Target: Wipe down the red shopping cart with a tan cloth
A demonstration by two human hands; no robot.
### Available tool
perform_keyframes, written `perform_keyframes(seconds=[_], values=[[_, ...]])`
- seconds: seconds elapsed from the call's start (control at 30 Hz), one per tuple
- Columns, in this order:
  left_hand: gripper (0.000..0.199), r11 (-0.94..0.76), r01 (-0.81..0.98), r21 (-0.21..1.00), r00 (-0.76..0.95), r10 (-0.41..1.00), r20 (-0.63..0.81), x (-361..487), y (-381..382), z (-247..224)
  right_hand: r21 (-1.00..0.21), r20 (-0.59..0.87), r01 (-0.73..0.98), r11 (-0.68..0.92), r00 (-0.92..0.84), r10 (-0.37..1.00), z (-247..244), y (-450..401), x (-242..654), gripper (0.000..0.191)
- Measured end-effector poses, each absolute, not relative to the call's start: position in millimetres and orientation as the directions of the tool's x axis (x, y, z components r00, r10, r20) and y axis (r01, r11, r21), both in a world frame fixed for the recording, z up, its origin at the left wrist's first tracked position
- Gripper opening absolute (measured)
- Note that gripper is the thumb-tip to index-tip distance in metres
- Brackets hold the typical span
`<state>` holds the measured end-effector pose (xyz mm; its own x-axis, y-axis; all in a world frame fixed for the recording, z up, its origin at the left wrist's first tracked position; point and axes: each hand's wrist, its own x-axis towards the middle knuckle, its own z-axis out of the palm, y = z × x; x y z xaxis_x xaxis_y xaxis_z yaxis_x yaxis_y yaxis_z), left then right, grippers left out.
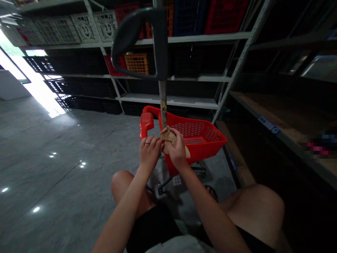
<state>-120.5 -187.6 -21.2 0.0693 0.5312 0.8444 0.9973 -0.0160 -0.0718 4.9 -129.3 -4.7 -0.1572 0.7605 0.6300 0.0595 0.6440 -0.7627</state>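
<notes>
My right hand (179, 151) is closed around a crumpled tan piece (168, 135) that looks like cloth or paper, at the lower end of a metal pole (163, 109). A paler flap (187, 151) shows beside that hand. My left hand (150, 149), with a dark ring, pinches the edge of the tan piece from the left. At the top of the pole is a large grey loop-shaped handle (161, 45). Just behind my hands stands a red plastic shopping cart (200, 151) on wheels. Where the pole ends is hidden by my hands.
Ahead stands a white metal shelf rack (207, 38) with stacked plastic crates, among them an orange crate (137, 64). To the right runs a wooden-topped shelf (252, 105) with blue labels. A grey floor (79, 147) stretches left. My bent knees flank the cart.
</notes>
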Motion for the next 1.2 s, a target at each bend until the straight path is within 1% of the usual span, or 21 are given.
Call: perform_keyframes(seconds=[0.07, 0.1, 0.17, 0.2, 0.23, 0.3, 0.37, 0.43, 0.5, 0.53, 0.6, 0.63, 0.7, 0.77, 0.83, 0.9, 0.97, 1.03, 1.13, 1.2], values=[[0.017, -0.007, 0.998, -0.061, 0.056, 0.522, 0.851, -106, -184, -23, -0.784, 0.590, 0.135, 0.606, -0.144, 0.795, -10, -123, 9, 0.040], [0.017, -0.007, 0.999, -0.044, 0.041, 0.529, 0.848, -98, -182, -23, -0.794, 0.578, 0.144, 0.591, -0.125, 0.806, -15, -121, 12, 0.041], [0.019, -0.045, 0.999, -0.016, 0.038, 0.550, 0.834, -86, -181, -21, -0.816, 0.565, 0.086, 0.572, -0.099, 0.819, -20, -119, 17, 0.046], [0.020, -0.096, 0.995, -0.030, 0.079, 0.557, 0.827, -82, -180, -19, -0.824, 0.561, 0.034, 0.566, -0.097, 0.822, -17, -117, 21, 0.047], [0.023, -0.166, 0.984, -0.069, 0.151, 0.555, 0.818, -80, -180, -16, -0.828, 0.560, -0.023, 0.561, -0.105, 0.822, -10, -115, 24, 0.047], [0.028, -0.331, 0.924, -0.192, 0.348, 0.518, 0.782, -83, -182, -6, -0.811, 0.583, -0.134, 0.569, -0.122, 0.803, 20, -108, 31, 0.045], [0.032, -0.463, 0.838, -0.290, 0.510, 0.473, 0.718, -92, -183, 8, -0.753, 0.650, -0.232, 0.616, -0.110, 0.752, 66, -97, 38, 0.044], [0.033, -0.534, 0.792, -0.296, 0.570, 0.473, 0.672, -106, -182, 24, -0.681, 0.715, -0.311, 0.663, -0.089, 0.693, 115, -85, 44, 0.044], [0.033, -0.535, 0.808, -0.247, 0.544, 0.515, 0.663, -120, -177, 36, -0.637, 0.748, -0.372, 0.675, -0.088, 0.658, 150, -77, 48, 0.045], [0.032, -0.521, 0.828, -0.209, 0.511, 0.544, 0.666, -125, -173, 40, -0.627, 0.755, -0.387, 0.676, -0.085, 0.651, 158, -75, 50, 0.045], [0.035, -0.490, 0.866, -0.106, 0.419, 0.591, 0.689, -131, -165, 38, -0.632, 0.749, -0.374, 0.679, -0.069, 0.659, 150, -76, 55, 0.045], [0.041, -0.477, 0.878, -0.040, 0.360, 0.603, 0.712, -132, -161, 34, -0.652, 0.734, -0.345, 0.675, -0.065, 0.676, 135, -79, 58, 0.046], [0.053, -0.464, 0.881, 0.095, 0.231, 0.595, 0.770, -128, -157, 22, -0.724, 0.677, -0.250, 0.642, -0.084, 0.731, 87, -88, 65, 0.046], [0.057, -0.455, 0.869, 0.193, 0.112, 0.561, 0.820, -120, -157, 11, -0.795, 0.607, -0.108, 0.597, -0.130, 0.784, 31, -98, 73, 0.042], [0.057, -0.452, 0.864, 0.221, 0.058, 0.527, 0.848, -109, -160, 5, -0.799, 0.595, 0.027, 0.601, -0.111, 0.796, -11, -104, 80, 0.039], [0.056, -0.444, 0.871, 0.212, 0.040, 0.494, 0.869, -98, -163, 3, -0.773, 0.623, 0.123, 0.623, -0.045, 0.781, -25, -106, 83, 0.037], [0.055, -0.416, 0.887, 0.200, 0.024, 0.474, 0.880, -87, -165, 3, -0.740, 0.663, 0.158, 0.653, 0.009, 0.749, -8, -103, 83, 0.036], [0.053, -0.369, 0.908, 0.197, -0.002, 0.468, 0.884, -75, -165, 3, -0.695, 0.713, 0.156, 0.702, 0.022, 0.701, 34, -93, 83, 0.038], [0.048, -0.306, 0.937, 0.168, -0.003, 0.475, 0.880, -54, -162, 2, -0.583, 0.808, 0.182, 0.792, 0.029, 0.588, 105, -68, 91, 0.043], [0.045, -0.270, 0.952, 0.143, 0.012, 0.501, 0.866, -39, -162, 3, -0.528, 0.844, 0.206, 0.824, 0.012, 0.537, 136, -50, 101, 0.045]])
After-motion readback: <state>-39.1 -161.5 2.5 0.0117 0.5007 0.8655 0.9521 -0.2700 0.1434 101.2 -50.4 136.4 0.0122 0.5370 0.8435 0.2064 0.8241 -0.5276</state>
